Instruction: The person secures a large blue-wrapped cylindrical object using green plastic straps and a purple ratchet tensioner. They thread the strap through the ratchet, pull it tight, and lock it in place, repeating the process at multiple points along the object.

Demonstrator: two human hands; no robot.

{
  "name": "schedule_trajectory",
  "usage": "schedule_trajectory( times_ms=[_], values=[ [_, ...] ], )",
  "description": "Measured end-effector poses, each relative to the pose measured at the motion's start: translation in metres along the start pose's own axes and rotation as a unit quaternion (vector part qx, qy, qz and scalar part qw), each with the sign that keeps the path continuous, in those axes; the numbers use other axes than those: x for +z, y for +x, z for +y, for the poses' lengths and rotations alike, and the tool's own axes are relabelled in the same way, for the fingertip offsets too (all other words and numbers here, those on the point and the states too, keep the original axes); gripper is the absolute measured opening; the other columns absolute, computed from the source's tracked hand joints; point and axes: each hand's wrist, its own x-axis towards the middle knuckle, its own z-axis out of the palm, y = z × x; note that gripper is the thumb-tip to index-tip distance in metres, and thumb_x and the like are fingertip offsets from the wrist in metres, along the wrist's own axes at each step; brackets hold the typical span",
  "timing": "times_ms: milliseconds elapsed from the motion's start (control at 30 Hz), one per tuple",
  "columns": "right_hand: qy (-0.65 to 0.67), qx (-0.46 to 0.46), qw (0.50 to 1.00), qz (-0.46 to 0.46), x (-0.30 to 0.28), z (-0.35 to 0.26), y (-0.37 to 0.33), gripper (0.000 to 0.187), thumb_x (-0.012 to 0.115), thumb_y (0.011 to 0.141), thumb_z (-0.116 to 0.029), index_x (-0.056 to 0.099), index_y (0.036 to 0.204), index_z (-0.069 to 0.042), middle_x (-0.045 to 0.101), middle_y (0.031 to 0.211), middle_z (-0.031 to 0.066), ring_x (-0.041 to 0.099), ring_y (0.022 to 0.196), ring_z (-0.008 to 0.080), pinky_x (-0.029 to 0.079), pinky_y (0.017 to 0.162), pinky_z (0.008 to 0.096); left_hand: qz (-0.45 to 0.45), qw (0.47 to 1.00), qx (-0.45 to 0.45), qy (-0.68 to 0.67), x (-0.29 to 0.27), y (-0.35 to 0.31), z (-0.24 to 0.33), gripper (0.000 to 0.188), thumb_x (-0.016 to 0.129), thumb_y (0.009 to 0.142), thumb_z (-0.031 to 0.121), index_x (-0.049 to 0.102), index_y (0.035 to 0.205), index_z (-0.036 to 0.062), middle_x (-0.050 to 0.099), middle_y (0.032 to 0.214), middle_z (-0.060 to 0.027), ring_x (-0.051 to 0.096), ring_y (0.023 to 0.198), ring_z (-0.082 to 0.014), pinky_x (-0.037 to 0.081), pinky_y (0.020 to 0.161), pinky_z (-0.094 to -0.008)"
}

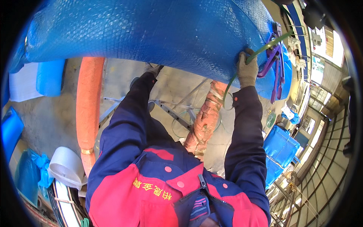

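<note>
A large roll-shaped bundle in blue woven plastic sheeting [151,32] spans the top of the view. At its near right side my right hand [247,70], in a light work glove, is closed round a green strap [269,44]. One end of the strap sticks up to the right; the rest hangs in a loop below. My left hand [153,69], also gloved, is at the bundle's lower edge, its fingers mostly hidden beneath. Beside my right hand, a hand tool with purple handles [273,62] rests against the bundle's right end.
An orange-red padded post [90,106] stands left, and a wrapped orange one [206,117] in the middle. A metal ladder [172,115] is between them. A white foam roll [66,164] lies lower left, and blue-wrapped goods [280,149] stand to the right.
</note>
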Motion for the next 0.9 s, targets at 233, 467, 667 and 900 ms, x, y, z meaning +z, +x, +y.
schedule_trajectory(
  times_ms=[233, 467, 667, 900],
  values=[
    [-0.037, -0.020, 0.999, 0.021, -0.001, -0.012, -0.005, 0.037, 0.061, 0.094, -0.023, 0.055, 0.124, -0.003, 0.070, 0.102, 0.0240, 0.068, 0.096, 0.0404, 0.052, 0.085, 0.0456, -0.060, 0.994, 0.055, -0.068, 0.019, 0.046, 0.020, 0.084, 0.069, 0.082, 0.052, 0.039, 0.144, 0.0040, 0.058, 0.111, -0.0205, 0.059, 0.097, -0.0316, 0.049, 0.081, -0.0408],
    [0.003, 0.003, 1.000, 0.022, 0.005, -0.010, -0.004, 0.033, 0.062, 0.094, -0.018, 0.056, 0.121, 0.000, 0.070, 0.095, 0.0200, 0.071, 0.085, 0.0324, 0.054, 0.078, 0.0407, -0.079, 0.986, 0.073, -0.130, -0.022, 0.080, -0.005, 0.073, 0.066, 0.085, 0.048, 0.043, 0.139, 0.0052, 0.057, 0.103, -0.0174, 0.056, 0.088, -0.0285, 0.047, 0.074, -0.0394],
    [-0.016, 0.007, 0.999, 0.027, 0.006, -0.013, -0.005, 0.037, 0.061, 0.094, -0.019, 0.055, 0.126, 0.000, 0.069, 0.102, 0.0209, 0.070, 0.088, 0.0327, 0.053, 0.080, 0.0407, -0.124, 0.981, 0.056, -0.141, 0.026, 0.048, 0.002, 0.063, 0.064, 0.088, 0.044, 0.047, 0.136, 0.0062, 0.056, 0.096, -0.0147, 0.055, 0.080, -0.0259, 0.045, 0.068, -0.0381],
    [-0.026, -0.032, 0.998, 0.041, 0.003, -0.013, -0.006, 0.035, 0.060, 0.094, -0.022, 0.055, 0.122, -0.002, 0.068, 0.110, 0.0229, 0.067, 0.097, 0.0417, 0.052, 0.083, 0.0459, -0.168, 0.969, 0.006, -0.183, 0.033, 0.010, 0.020, 0.053, 0.061, 0.091, 0.040, 0.050, 0.131, 0.0074, 0.055, 0.087, -0.0116, 0.053, 0.071, -0.0229, 0.043, 0.060, -0.0367]
  ],
)
